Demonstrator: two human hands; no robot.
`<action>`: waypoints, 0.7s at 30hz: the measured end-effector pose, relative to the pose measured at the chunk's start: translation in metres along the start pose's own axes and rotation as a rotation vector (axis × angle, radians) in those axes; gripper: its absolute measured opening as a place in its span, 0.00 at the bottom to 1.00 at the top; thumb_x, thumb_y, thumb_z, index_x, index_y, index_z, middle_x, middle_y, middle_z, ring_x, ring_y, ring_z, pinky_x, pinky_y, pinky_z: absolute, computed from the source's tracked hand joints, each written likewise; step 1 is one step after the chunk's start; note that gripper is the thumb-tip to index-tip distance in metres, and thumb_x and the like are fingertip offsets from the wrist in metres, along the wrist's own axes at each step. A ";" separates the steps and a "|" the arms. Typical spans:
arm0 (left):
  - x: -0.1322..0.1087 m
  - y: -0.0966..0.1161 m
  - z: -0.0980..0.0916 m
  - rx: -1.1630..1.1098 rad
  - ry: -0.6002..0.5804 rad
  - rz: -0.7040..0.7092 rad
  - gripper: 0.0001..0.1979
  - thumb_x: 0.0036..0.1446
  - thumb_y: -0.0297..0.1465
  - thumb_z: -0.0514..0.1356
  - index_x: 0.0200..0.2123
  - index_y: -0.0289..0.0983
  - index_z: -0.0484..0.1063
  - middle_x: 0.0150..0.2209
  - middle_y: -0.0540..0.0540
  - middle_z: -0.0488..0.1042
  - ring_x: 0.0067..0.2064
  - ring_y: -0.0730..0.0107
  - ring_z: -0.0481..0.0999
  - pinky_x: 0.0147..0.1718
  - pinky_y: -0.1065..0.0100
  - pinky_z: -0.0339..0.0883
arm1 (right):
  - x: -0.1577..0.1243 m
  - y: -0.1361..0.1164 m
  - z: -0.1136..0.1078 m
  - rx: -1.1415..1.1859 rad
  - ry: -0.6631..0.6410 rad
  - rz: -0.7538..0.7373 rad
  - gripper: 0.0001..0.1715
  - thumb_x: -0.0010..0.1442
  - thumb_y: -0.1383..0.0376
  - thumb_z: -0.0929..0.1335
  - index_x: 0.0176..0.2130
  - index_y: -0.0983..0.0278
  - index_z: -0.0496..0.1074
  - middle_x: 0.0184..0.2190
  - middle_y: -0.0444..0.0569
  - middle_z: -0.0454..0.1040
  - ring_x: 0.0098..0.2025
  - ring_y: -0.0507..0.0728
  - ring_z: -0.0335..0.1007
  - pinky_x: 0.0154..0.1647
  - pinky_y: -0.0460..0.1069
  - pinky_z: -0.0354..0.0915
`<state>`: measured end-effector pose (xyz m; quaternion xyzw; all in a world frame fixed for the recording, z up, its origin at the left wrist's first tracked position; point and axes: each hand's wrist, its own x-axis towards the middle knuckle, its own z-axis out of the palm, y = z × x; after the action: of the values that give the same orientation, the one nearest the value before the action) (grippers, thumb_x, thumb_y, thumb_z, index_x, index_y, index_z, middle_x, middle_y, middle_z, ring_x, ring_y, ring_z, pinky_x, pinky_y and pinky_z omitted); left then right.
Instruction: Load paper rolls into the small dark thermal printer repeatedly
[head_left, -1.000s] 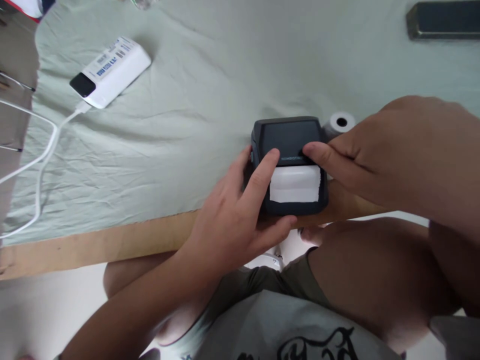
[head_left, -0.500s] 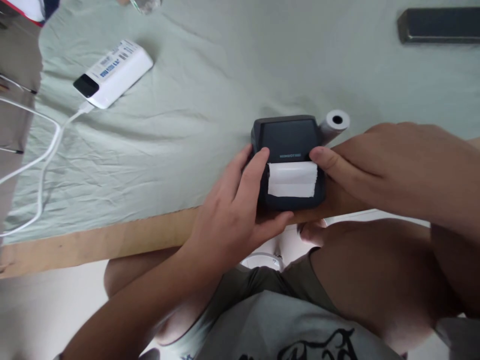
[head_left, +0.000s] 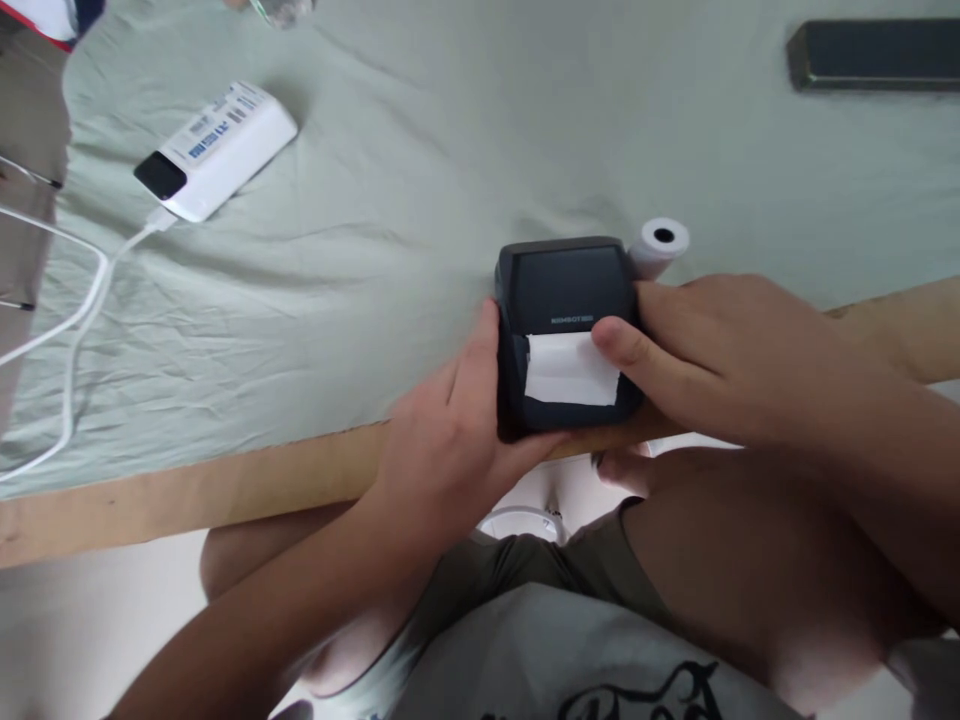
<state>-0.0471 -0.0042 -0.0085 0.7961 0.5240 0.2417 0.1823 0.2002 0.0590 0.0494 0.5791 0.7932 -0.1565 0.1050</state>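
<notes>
A small dark printer [head_left: 562, 290] sits at the near edge of the table, on a pale green cloth [head_left: 420, 180]. A strip of white paper [head_left: 566, 370] sticks out of its front slot. My left hand [head_left: 450, 430] grips the printer's left side, thumb under its front edge. From the right, my right hand [head_left: 705, 355] holds the printer's right side, and its forefinger tip presses on the paper's right end. A white paper roll [head_left: 656, 245] lies just behind the printer's right corner.
A white power bank [head_left: 214, 150] with a white cable [head_left: 75, 310] lies at the far left. A dark flat bar [head_left: 870, 55] rests at the far right. The table's wooden edge [head_left: 225, 480] runs in front of my knees.
My left forefinger has come off the printer's top and now wraps its side. My right forefinger has slid down from the lid onto the paper. The paper strip looks shorter than a second ago.
</notes>
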 end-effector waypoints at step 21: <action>0.004 0.009 0.015 0.053 0.089 0.044 0.58 0.64 0.54 0.79 0.83 0.39 0.53 0.78 0.26 0.70 0.78 0.32 0.75 0.71 0.40 0.81 | -0.023 0.007 -0.014 0.105 0.283 -0.052 0.41 0.79 0.33 0.56 0.54 0.56 0.81 0.32 0.54 0.76 0.42 0.64 0.79 0.42 0.56 0.67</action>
<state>-0.0306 -0.0043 -0.0150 0.8005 0.5202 0.2667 0.1322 0.2146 0.0456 0.0697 0.5791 0.8056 -0.1174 -0.0426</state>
